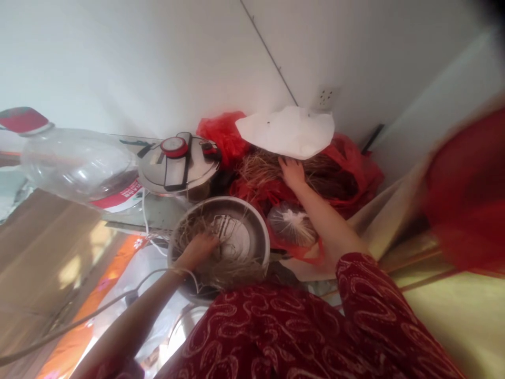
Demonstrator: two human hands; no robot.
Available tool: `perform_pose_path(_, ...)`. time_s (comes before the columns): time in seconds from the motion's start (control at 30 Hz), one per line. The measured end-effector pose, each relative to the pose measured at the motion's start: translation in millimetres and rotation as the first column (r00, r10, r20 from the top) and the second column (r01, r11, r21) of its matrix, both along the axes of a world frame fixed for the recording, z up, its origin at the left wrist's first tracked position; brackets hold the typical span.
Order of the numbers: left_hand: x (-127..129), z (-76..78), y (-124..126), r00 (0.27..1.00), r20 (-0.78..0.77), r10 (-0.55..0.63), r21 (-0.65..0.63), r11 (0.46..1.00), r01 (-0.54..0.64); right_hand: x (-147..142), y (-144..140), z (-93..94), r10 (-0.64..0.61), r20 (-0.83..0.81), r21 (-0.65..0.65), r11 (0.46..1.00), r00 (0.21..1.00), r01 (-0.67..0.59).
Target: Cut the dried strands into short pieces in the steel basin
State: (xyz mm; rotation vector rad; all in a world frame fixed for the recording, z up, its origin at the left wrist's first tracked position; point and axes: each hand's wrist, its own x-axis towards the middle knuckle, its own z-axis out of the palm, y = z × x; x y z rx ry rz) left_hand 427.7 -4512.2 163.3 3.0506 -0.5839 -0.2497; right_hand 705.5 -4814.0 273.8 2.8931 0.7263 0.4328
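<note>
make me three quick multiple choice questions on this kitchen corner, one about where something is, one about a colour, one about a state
1. Where is the right hand?
A. on the dry straw-like fibres in the red bag
B. on the pressure cooker lid
C. on the wall socket

2. What colour is the bottle cap?
A. blue
B. red
C. green

3. How is the pressure cooker?
A. open
B. lid on
C. tipped over

Answers: 1 A, its fingers rest on the fibres. 2 B, the clear bottle has a red cap. 3 B, the lid sits on it, upright. The left hand is in the steel bowl.
</note>
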Motion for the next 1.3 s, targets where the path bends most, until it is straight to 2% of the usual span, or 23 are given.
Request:
perform_pose_path(0.07,-3,-7.3,1,0.999,-0.039,-0.03,-0.014,0.999,0.029,1,5,5.8,-0.034,-0.01,0.002,0.999,0.999,0.034)
perform_pose_path(0.17,11,-15.1,-12,0.981,-0.157,0.118,0.064,0.992,-0.109,-5,15,15.5,-0.102,-0.074,0.002,0.995,0.992,0.102)
perform_pose_path(0.23,27,-14.6,-25,0.944,-0.238,0.228,0.137,0.97,-0.2,-15,20,22.0,-0.13,-0.138,-0.009,0.992,0.982,0.13)
perform_pose_path(0.3,39,-8.5,-36,0.934,-0.26,0.246,0.152,0.965,-0.212,-26,20,28.4,-0.119,-0.183,-0.022,0.993,0.976,0.117)
perform_pose_path(0.4,47,9.0,-42,0.964,-0.218,0.155,0.087,0.986,-0.139,-47,15,36.5,-0.055,-0.192,-0.032,0.998,0.98,0.05)
perform_pose_path(0.57,49,49.4,-35,0.979,-0.2,0.031,-0.064,0.997,-0.045,-85,-2,43.5,0.033,-0.139,0.004,0.999,0.99,-0.032)
perform_pose_path(0.7,55,83.9,-31,0.979,-0.194,0.067,-0.183,0.978,-0.103,-104,-24,41.7,0.042,-0.14,0.036,0.999,0.989,-0.037)
perform_pose_path(0.8,70,99.6,-32,0.962,-0.263,0.072,-0.315,0.936,-0.156,-107,-36,34.4,-0.02,-0.192,0.034,0.999,0.981,0.027)
perform_pose_path(0.87,88,98.0,-38,0.968,-0.185,0.168,-0.4,0.887,-0.23,-106,-36,27.0,-0.071,-0.265,0.049,0.995,0.962,0.087)
perform_pose_path(0.97,120,76.8,-54,0.921,-0.029,0.389,-0.503,0.79,-0.349,-98,-26,14.2,-0.148,-0.382,0.117,0.971,0.912,0.206)
perform_pose_path(1.03,135,58.4,-64,0.898,-0.079,0.432,-0.563,0.724,-0.398,-92,-17,6.6,-0.178,-0.436,0.179,0.943,0.882,0.279)
perform_pose_path(1.1,139,45.1,-68,0.887,-0.089,0.453,-0.59,0.694,-0.413,-88,-11,0.7,-0.199,-0.469,0.216,0.919,0.861,0.33)
perform_pose_path(1.13,137,41.4,-66,0.882,-0.055,0.468,-0.582,0.703,-0.409,-87,-10,-1.7,-0.211,-0.466,0.216,0.914,0.859,0.342)
perform_pose_path(1.2,126,39.0,-60,0.867,0.052,0.495,-0.522,0.754,-0.399,-89,-10,-5.4,-0.227,-0.419,0.182,0.927,0.879,0.326)
perform_pose_path(1.3,101,36.1,-52,0.882,0.184,0.434,-0.442,0.838,-0.32,-94,-10,-9.0,-0.186,-0.34,0.063,0.973,0.922,0.22)
